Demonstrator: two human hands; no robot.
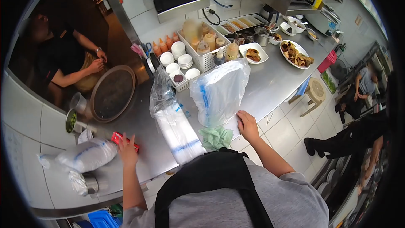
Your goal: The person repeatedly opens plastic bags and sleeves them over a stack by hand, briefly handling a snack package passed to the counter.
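Note:
My left hand [128, 151] is on a small red box [120, 137] at the left of the steel counter, its fingers reaching over the box. My right hand [248, 126] rests open at the counter's front edge, holding nothing. Just left of it stands a large clear plastic bag [221, 88] with blue print, its contents whitish. A crumpled green cloth [216, 137] lies below that bag. Between my hands is a pack of white plastic bags [177, 133] in a loose clear wrapper. Another filled plastic bag [88, 154] lies left of the red box.
White baskets hold sauce bottles [209, 40] and small white bowls [184, 61]. Plates of food [296, 54] stand at the back right. A round brown tray [113, 93] leans at left, near a person [69, 59] behind the opening. Other people and a stool [314, 92] are at right.

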